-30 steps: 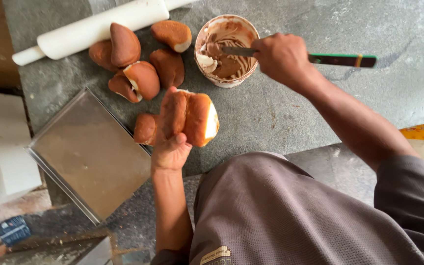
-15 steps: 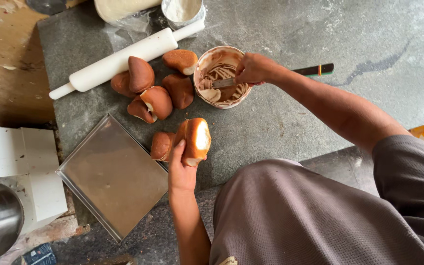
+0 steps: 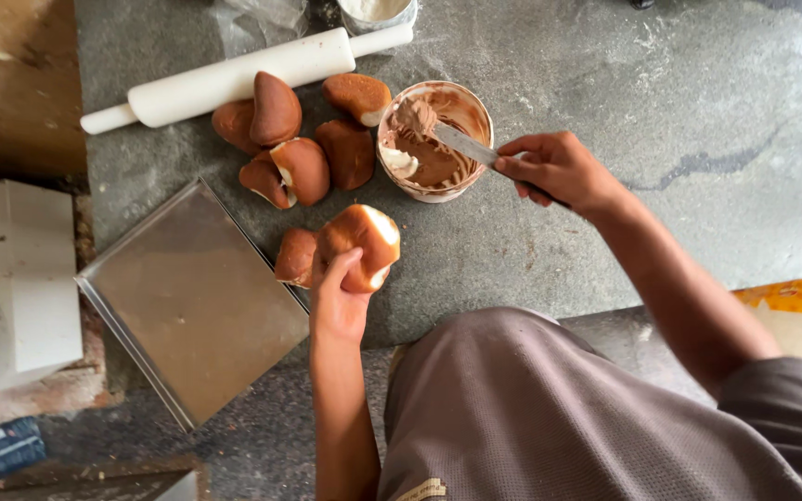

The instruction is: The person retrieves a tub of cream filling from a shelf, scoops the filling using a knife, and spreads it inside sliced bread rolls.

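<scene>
The left hand point(image 3: 341, 301) holds one split bun point(image 3: 361, 246) upright on the grey stone bench point(image 3: 661, 111), fingers closed around its brown crust, the pale cut face turned to the right. That cut face shows no brown cream yet, as far as can be seen.

The right hand point(image 3: 557, 170) holds a flat knife point(image 3: 461, 144) in a closed grip. The blade reaches into the round tub point(image 3: 435, 139), and a lump of brown cream sits on its tip. The tub holds brown cream with a white patch at the lower left.

One more bun half point(image 3: 296, 257) lies touching the held bun on its left. A pile of buns point(image 3: 303, 139) lies between the tub and the white rolling pin point(image 3: 234, 79); none shows brown cream from this angle, so the spreading appears to be at an early stage.

The metal tray point(image 3: 187, 297) to the left carries no buns.

Packages and labels: the tub is pale and plain-sided. A white box point(image 3: 16, 269) stands at the left edge. A small blue object point(image 3: 11, 445) lies at the lower left; its kind cannot be told.
</scene>
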